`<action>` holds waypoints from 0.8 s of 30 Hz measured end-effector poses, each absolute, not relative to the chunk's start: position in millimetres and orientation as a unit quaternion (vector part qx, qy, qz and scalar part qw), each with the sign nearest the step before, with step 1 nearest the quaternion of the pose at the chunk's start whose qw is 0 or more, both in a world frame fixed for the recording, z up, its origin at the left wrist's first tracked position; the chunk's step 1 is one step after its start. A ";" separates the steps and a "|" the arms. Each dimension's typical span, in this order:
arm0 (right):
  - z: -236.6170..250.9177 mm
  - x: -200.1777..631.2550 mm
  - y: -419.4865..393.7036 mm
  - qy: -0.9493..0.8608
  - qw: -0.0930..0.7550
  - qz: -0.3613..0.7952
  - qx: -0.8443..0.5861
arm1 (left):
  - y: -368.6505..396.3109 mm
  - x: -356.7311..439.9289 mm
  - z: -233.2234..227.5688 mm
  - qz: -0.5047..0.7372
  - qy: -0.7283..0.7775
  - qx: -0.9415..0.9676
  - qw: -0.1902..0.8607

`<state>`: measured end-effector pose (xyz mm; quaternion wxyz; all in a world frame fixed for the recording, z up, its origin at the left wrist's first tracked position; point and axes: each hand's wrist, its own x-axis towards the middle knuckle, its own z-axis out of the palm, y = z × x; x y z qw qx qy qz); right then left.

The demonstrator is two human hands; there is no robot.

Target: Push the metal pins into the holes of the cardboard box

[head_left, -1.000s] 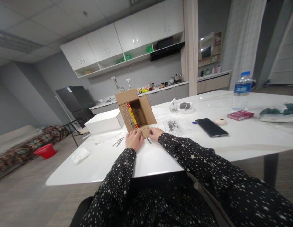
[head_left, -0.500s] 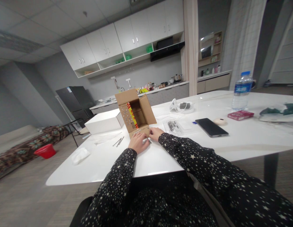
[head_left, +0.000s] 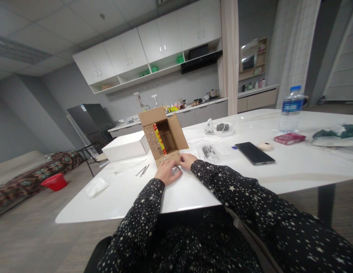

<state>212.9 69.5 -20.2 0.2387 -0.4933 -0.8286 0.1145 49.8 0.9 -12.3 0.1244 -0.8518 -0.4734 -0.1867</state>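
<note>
A brown cardboard box point(head_left: 165, 138) lies on its side on the white table point(head_left: 250, 178), its mouth toward me and its flaps spread. Rows of small nail heads dot the left flap and the front flap. My left hand point(head_left: 166, 173) rests with fingers spread on the front flap's near edge. My right hand point(head_left: 188, 160) sits at that flap's right end with its fingers bent; what they pinch is hidden. Two loose nails point(head_left: 142, 170) lie left of my left hand. A clear bag of nails point(head_left: 208, 151) is just right of the box.
A flat white box point(head_left: 125, 148) stands left of the cardboard box. A black phone point(head_left: 254, 153), a small round thing point(head_left: 265, 146), a red pack point(head_left: 289, 138) and a water bottle point(head_left: 291, 109) are to the right. A crumpled white tissue point(head_left: 96, 187) lies near the left edge.
My left hand has slid right and toward me, from the flap's left part to its near middle, covering a nail that lay there. My right hand and the box have stayed put.
</note>
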 end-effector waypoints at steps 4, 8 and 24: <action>-20.5 212.8 70.0 -0.829 0.240 0.111 -0.492 | 0.0 50.4 -11.5 -0.186 -0.473 -0.853 0.115; -19.9 212.9 69.4 -0.829 0.237 0.110 -0.495 | -1.2 51.2 -10.0 -0.186 -0.474 -0.854 0.107; -21.0 212.1 70.9 -0.828 0.235 0.110 -0.496 | -3.2 52.7 -8.1 -0.190 -0.473 -0.856 0.089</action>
